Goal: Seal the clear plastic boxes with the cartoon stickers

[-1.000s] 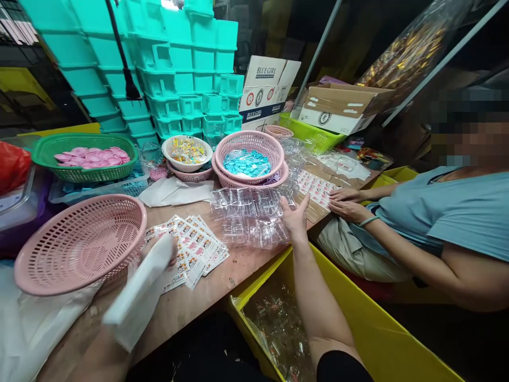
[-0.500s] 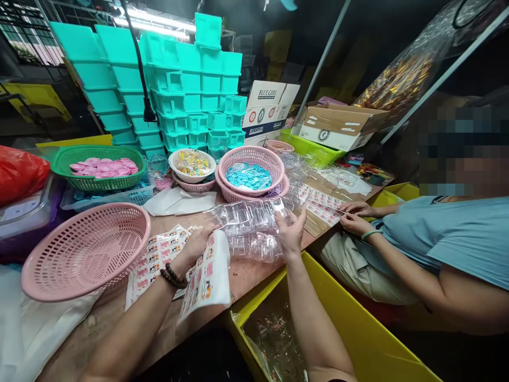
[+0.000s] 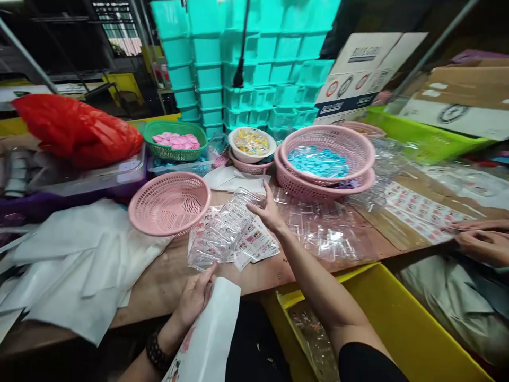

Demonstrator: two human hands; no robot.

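Brown tabletop slants across the workspace, with a yellow bin below its near edge at right. Nearest, the left hand has its fingers closed on a printed sheet, white back showing, and its fingertips meet the near end of a row of clear plastic cases. That row lies aslant between both hands, over fanned sticker sheets. At its far end the right hand has thumb and forefinger spread; whether they grip the plastic, I cannot tell. More clear cases lie to the right, and a co-worker's hands show at the edge. Beyond stand a pink basket, nested pink baskets holding blue pieces, a white bowl and a green basket of pink pieces. Turquoise bins rise behind, beside a white carton.
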